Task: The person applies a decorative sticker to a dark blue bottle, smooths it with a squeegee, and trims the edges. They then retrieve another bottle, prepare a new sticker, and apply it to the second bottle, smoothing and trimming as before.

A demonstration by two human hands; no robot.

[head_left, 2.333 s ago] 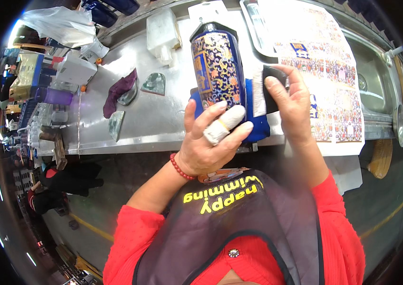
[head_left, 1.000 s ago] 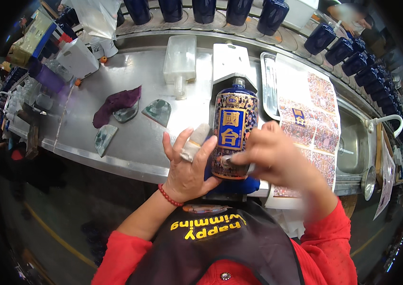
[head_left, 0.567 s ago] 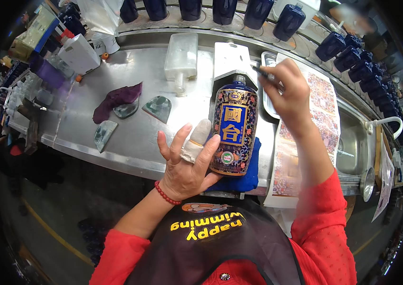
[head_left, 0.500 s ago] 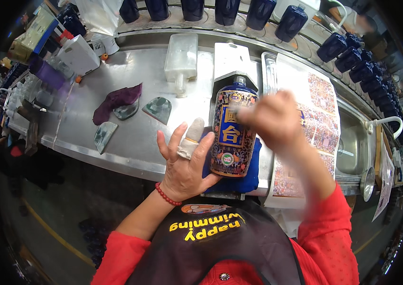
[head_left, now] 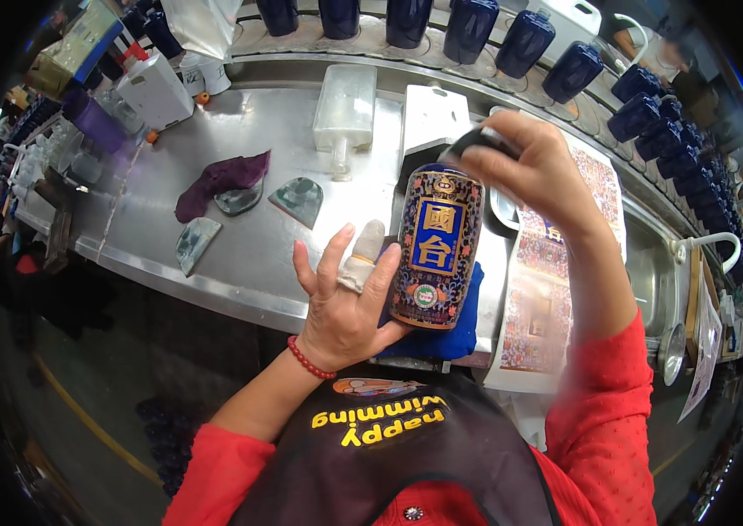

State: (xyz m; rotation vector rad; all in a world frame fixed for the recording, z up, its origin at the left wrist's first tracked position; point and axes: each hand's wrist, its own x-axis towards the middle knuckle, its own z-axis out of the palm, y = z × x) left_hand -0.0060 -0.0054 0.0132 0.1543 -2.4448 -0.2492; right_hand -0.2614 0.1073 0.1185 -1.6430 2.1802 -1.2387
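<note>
A dark blue bottle point(head_left: 435, 254) with an ornate gold, red and blue patterned decal lies on a folded blue cloth point(head_left: 469, 329), its neck pointing away from me. My left hand point(head_left: 342, 294) is open beside it. Its index finger and thumb rest against the bottle's left side and base, and another finger is wrapped in a whitish cover. Over the neck end, my right hand point(head_left: 533, 167) is closed on a dark piece with a curved edge point(head_left: 483, 140). That hand is slightly blurred, and I cannot tell the piece's exact kind.
Patterned decal sheets point(head_left: 536, 302) lie to the right, beside a steel sink point(head_left: 652, 254). On the metal table point(head_left: 244, 232) are a purple cloth point(head_left: 222, 184), green-grey flat pieces point(head_left: 298, 202) and a clear bottle point(head_left: 345, 110). Blue bottles point(head_left: 474, 31) line a conveyor behind.
My right hand has moved up and away from the bottle's label to its neck end, and the dark piece now shows in it. The left hand stays against the bottle.
</note>
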